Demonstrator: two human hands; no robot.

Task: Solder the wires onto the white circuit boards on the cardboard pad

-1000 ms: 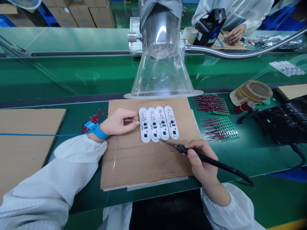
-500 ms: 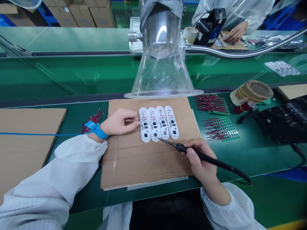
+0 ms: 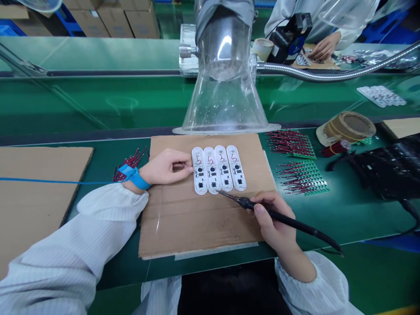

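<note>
Several white oblong circuit boards (image 3: 223, 168) lie side by side, each with red wires and dark chips, on a sheet of brown cardboard (image 3: 197, 227). My left hand (image 3: 169, 167), with a blue wrist strap (image 3: 134, 176), is pinched at the left edge of the leftmost board. A thin wire seems to run between its fingers; the fingertips partly hide it. My right hand (image 3: 275, 218) is closed round the black handle of a soldering iron (image 3: 244, 202). The iron's tip is at the lower end of the second board from the left; contact is hard to tell.
A clear funnel-shaped fume hood (image 3: 226, 105) hangs behind the boards. Green boards with red wires (image 3: 310, 177) lie right, near a round container (image 3: 346, 127) and a black device (image 3: 390, 168). Red wires (image 3: 131, 162) lie left. Across the bench, a co-worker's hand (image 3: 323, 47) is at work.
The view has shifted slightly. Both hands, the boards and the soldering iron keep nearly the same places relative to each other.
</note>
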